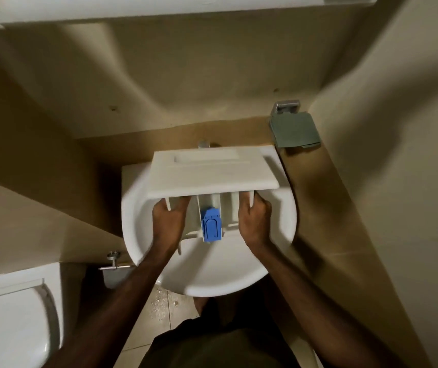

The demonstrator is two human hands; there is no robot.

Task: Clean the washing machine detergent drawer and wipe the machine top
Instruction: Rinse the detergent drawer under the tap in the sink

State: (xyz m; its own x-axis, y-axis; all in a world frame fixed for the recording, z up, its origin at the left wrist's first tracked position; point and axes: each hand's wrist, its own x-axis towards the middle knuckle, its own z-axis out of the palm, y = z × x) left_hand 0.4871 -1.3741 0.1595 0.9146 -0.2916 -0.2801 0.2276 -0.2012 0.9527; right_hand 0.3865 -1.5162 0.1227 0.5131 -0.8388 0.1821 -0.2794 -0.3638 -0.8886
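Drawer: we hold the white plastic detergent drawer over the white ceramic basin, its flat front panel turned away from us and up, its compartments facing us.
Hands: our left hand curls round the drawer's left side wall, our right hand round the right one; both are clamped on it, well apart.
Blue insert: the blue plastic siphon cap sits in the middle compartment, at the drawer's lower end.
Risk, insert: tilted like this, we judge the cap could work loose and drop into the basin if it is only pressed in.
Risk, grip: wet plastic walls are thin and slippery; a twist under running water could pull the drawer from one hand and knock it on the ceramic.
Risk, tap: the metal tap is nearly hidden behind the panel, so we could bump it when lifting.
Nearby: a white toilet lid lies to our left.
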